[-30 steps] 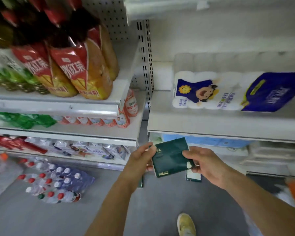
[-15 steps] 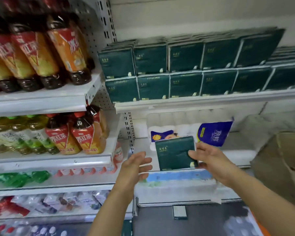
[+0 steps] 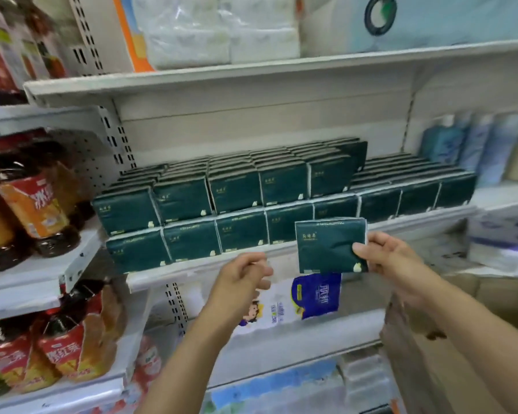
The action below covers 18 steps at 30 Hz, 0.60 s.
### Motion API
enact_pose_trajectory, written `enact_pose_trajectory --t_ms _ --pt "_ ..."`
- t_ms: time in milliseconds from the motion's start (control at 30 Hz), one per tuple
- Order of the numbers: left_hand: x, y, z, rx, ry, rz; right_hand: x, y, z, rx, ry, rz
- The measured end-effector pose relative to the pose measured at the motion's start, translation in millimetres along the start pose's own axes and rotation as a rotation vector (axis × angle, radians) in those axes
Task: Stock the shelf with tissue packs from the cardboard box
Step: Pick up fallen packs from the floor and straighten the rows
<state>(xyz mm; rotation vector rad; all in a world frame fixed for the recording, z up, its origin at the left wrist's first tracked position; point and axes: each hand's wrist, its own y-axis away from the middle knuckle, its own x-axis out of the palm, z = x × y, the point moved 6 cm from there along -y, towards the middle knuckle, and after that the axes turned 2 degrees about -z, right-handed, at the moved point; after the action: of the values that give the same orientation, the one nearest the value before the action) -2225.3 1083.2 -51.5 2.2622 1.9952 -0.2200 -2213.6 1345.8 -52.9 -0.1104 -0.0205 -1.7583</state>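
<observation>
The right hand pinches a dark green tissue pack by its lower right corner, thumb on the face and fingers curled behind. It holds the pack upright in the air just in front of the shelf, overlapping the front lip. The left hand hangs near the lip to the left of the pack, its fingers loosely bent and holding nothing. On the shelf, stacked packs of the same green stand in two tiers. The upper tier covers only the left and middle, so the tops of the lower packs at the right lie bare with open room above. A wide gap runs between the stack and the upper shelf, which carries white tissue bundles. Drink bottles fill the bay to the left, and pale blue bottles stand at the far right. Below, a toilet-roll pack lies on the next shelf. A blurred brown cardboard box sits near the right forearm.
</observation>
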Motion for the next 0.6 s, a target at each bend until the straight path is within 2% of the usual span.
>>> enact_pose_trajectory --t_ms 233,333,467,600 --pt "90 -70 -85 0.292 -0.212 0.088 -101 -69 53 -0.114 0.075 -0.146" --pt "119 -101 -119 0.426 -0.331 0.076 -141 -107 73 -0.152 0.086 -0.234" --pt "147 -146 -152 0.524 -0.471 0.034 -180 -163 89 -0.171 0.124 -0.32" --pt "174 -200 -171 0.554 -0.629 0.01 -192 -219 95 -0.18 0.18 -0.319"
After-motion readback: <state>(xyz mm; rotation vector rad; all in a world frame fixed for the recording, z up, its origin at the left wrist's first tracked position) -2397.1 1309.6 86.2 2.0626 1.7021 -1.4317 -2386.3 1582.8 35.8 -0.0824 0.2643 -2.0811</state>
